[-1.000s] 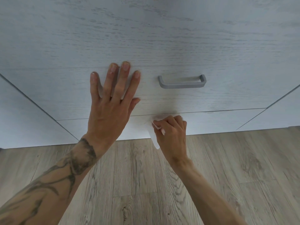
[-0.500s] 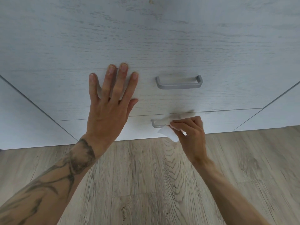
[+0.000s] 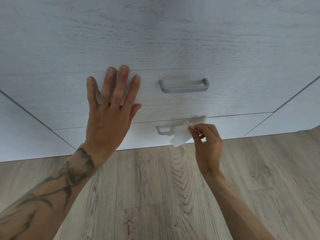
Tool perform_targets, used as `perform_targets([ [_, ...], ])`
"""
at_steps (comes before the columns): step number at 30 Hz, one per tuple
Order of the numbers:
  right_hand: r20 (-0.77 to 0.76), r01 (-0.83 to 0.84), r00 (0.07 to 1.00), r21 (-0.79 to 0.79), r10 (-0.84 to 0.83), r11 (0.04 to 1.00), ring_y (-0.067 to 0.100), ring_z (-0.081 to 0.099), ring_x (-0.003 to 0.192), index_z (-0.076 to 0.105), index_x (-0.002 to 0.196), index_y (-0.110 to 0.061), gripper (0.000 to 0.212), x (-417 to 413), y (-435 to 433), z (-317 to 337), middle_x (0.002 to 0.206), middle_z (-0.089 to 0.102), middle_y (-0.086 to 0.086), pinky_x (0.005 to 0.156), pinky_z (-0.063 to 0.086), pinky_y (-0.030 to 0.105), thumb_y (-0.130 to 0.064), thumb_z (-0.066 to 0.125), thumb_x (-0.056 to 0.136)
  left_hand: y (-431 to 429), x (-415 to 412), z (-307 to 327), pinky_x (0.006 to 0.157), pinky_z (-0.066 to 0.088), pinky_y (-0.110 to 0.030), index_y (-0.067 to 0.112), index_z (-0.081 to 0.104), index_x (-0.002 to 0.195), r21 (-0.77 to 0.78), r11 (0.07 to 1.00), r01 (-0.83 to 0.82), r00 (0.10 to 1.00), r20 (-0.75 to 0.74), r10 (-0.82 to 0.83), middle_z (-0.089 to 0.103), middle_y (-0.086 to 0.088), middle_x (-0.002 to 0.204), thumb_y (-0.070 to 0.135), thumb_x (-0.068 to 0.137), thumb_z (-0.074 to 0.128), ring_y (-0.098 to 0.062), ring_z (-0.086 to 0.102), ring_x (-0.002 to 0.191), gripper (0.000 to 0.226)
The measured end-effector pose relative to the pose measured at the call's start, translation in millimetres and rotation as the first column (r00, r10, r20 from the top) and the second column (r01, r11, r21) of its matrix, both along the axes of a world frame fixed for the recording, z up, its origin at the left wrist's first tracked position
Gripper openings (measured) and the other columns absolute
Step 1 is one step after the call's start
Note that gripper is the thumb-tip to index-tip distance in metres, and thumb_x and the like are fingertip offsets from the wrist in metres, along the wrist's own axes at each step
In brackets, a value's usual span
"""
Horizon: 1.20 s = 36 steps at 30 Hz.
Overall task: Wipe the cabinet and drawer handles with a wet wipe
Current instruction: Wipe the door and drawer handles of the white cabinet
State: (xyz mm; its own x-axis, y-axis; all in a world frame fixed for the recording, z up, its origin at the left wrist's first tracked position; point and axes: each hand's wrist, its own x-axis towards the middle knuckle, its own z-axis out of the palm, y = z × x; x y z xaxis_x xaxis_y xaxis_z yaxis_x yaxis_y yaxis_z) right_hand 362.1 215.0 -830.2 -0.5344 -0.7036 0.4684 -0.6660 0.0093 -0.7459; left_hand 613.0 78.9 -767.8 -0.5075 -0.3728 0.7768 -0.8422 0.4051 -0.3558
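Observation:
Two pale wood-grain drawer fronts fill the upper view. The upper drawer front (image 3: pixel 173 49) carries a grey bar handle (image 3: pixel 184 86). Below it, the lower drawer's grey handle (image 3: pixel 163 131) shows only its left part. My right hand (image 3: pixel 208 146) pinches a white wet wipe (image 3: pixel 181 136) against the handle's right part, hiding it. My left hand (image 3: pixel 110 108) lies flat with straight fingers on the upper drawer front, left of the upper handle.
Light wood-plank floor (image 3: pixel 164 196) runs along the bottom of the view under both forearms. Plain white cabinet panels stand at the left (image 3: pixel 20 132) and at the right (image 3: pixel 297 111) of the drawers.
My right hand with the wipe slid rightward along the lower handle, uncovering its left end. My left hand stayed flat on the upper drawer front.

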Motion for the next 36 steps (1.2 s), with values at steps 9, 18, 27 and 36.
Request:
perform_targets([
  [9, 0.514, 0.045, 0.849, 0.161, -0.123, 0.986, 0.009, 0.073, 0.089, 0.067, 0.090, -0.035, 0.009, 17.5, -9.4, 15.4, 0.089, 0.076, -0.010, 0.075, 0.058, 0.026, -0.034, 0.071, 0.098, 0.6, -0.6, -0.2, 0.131, -0.001, -0.063, 0.012, 0.005, 0.172, 0.004, 1.000, 0.001, 1.000, -0.001, -0.001, -0.002, -0.017, 0.174, 0.046, 0.116, 0.047, -0.038, 0.004, 0.160, 0.078],
  [18, 0.660, 0.154, 0.716, 0.169, -0.228, 0.974, 0.019, 0.077, 0.071, 0.076, 0.073, -0.019, 0.019, 25.1, -18.8, 18.0, 0.066, 0.075, -0.002, 0.077, 0.064, 0.037, -0.027, 0.081, 0.089, 2.6, -1.4, 2.2, 0.129, 0.004, -0.066, 0.012, 0.003, 0.172, 0.018, 1.000, -0.007, 1.000, 0.002, 0.007, -0.003, -0.018, 0.172, 0.046, 0.117, 0.046, -0.041, 0.006, 0.159, 0.078],
  [27, 0.587, 0.170, 0.770, 0.186, -0.249, 0.968, 0.031, 0.073, 0.071, 0.073, 0.070, -0.020, 0.022, 25.5, -22.8, 21.2, 0.067, 0.073, 0.007, 0.068, 0.061, 0.032, -0.025, 0.080, 0.089, 2.0, -1.3, 1.6, 0.130, -0.003, -0.063, 0.012, 0.003, 0.172, 0.007, 1.000, 0.002, 1.000, -0.003, -0.002, -0.003, -0.017, 0.172, 0.046, 0.117, 0.046, -0.041, 0.007, 0.159, 0.078],
  [36, 0.587, 0.130, 0.773, 0.225, -0.241, 0.966, 0.017, 0.077, 0.071, 0.075, 0.076, -0.019, 0.017, 19.4, -21.8, 25.3, 0.067, 0.075, -0.002, 0.071, 0.058, 0.028, -0.027, 0.081, 0.090, 2.1, -1.1, 1.6, 0.130, -0.002, -0.064, 0.011, 0.006, 0.172, 0.009, 1.000, -0.007, 1.000, 0.003, 0.007, -0.002, -0.018, 0.172, 0.045, 0.117, 0.046, -0.042, 0.008, 0.159, 0.076],
])
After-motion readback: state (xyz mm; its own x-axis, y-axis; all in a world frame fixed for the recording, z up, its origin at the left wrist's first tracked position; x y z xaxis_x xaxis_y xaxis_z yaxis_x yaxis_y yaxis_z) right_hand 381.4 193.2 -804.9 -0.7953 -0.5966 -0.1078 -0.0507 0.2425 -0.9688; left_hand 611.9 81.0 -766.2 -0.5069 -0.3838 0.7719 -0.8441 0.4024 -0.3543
